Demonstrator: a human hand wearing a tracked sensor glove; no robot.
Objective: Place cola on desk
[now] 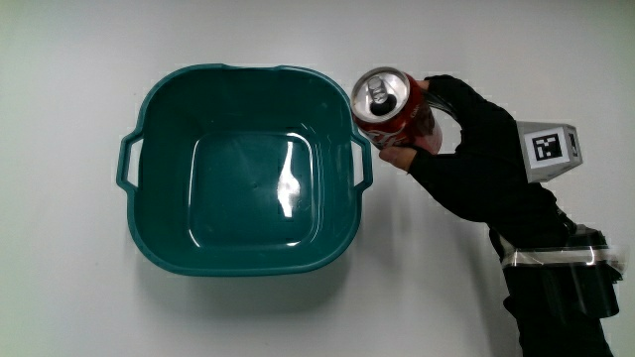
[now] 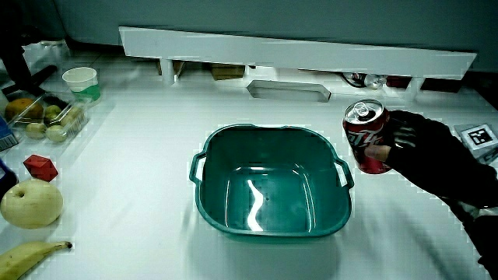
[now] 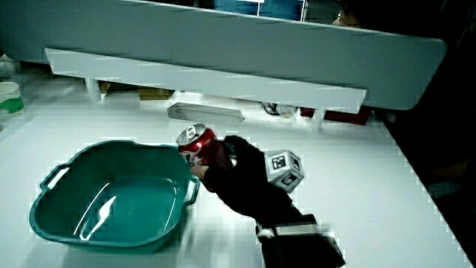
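A red cola can (image 1: 389, 107) with a silver top stands just outside the teal basin (image 1: 169, 109), close to one of the basin's handles (image 1: 361, 164). The gloved hand (image 1: 466, 139) is wrapped around the can's side, fingers curled on it. In both side views the cola can (image 2: 366, 137) (image 3: 198, 145) is upright or slightly tilted in the hand (image 2: 424, 148) (image 3: 238, 175), beside the basin (image 2: 210, 214) (image 3: 52, 223). I cannot tell whether the can's base touches the table. The basin holds nothing.
A low white partition (image 2: 296, 53) runs along the table's edge farthest from the person. At one end of the table are a paper cup (image 2: 81, 82), a tray of fruit (image 2: 47, 117), a red object (image 2: 39, 166), an apple (image 2: 31, 204) and a banana (image 2: 31, 257).
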